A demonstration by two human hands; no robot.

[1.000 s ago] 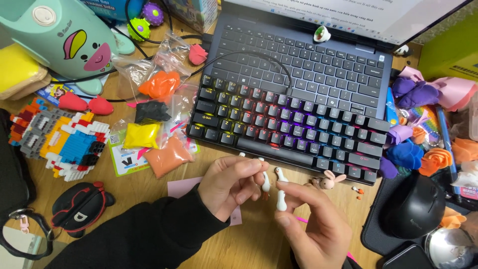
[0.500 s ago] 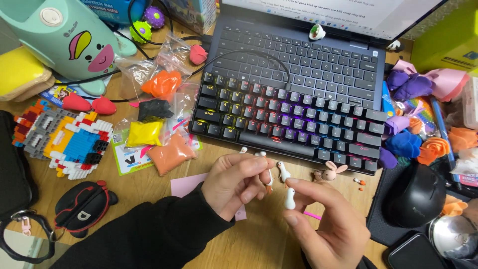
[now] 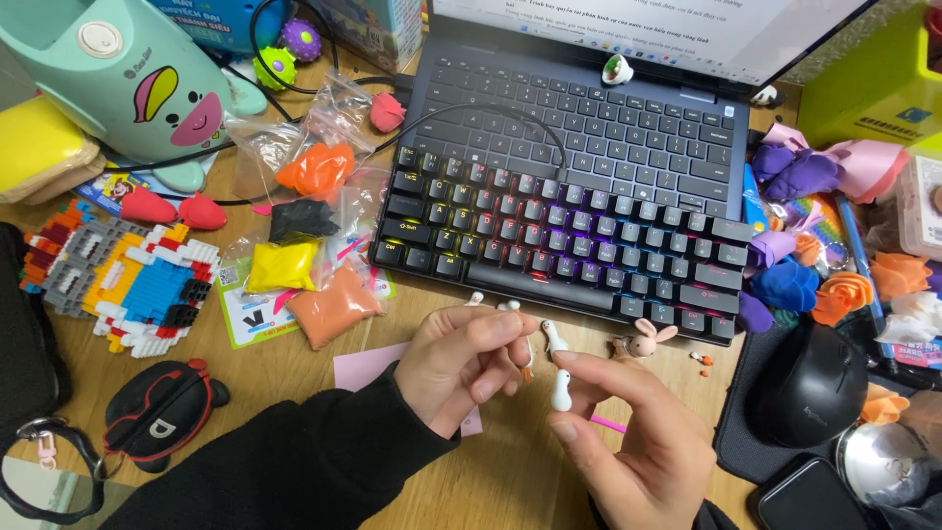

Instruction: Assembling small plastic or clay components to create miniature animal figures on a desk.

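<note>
Nearest the camera, at about 5 o'clock in the view, the right hand (image 3: 643,456) rises palm-up from the wooden desk (image 3: 510,481), its thumb and forefinger pinched on a small white clay peg (image 3: 561,391) held upright. Just at its 10 o'clock, the left hand (image 3: 461,363), coming out of a black sleeve (image 3: 294,471), has its fingers curled closed around another small white clay piece (image 3: 552,339), whose tip pokes out past the fingertips; the two white pieces are close together but apart. Under the left wrist lies a pale pink paper note (image 3: 358,368). At 3 o'clock from the hands sits a tiny pink rabbit figure (image 3: 645,342), and farther that way a black computer mouse (image 3: 810,388) on a dark mat. At 9 o'clock lies a black pouch with red trim (image 3: 157,417). Beyond the hands, at 12 o'clock, a black mechanical keyboard with coloured backlight (image 3: 559,240) rests against the front of an open dark laptop (image 3: 589,118). Around 10 o'clock are clear bags of modelling clay in orange (image 3: 332,309), yellow (image 3: 282,265) and black (image 3: 299,218), a colourful brick-built figure (image 3: 123,280) and, farthest, a mint green duck-faced device (image 3: 128,83). At 2 o'clock lie clay flowers in purple, blue and orange (image 3: 805,285).
</note>
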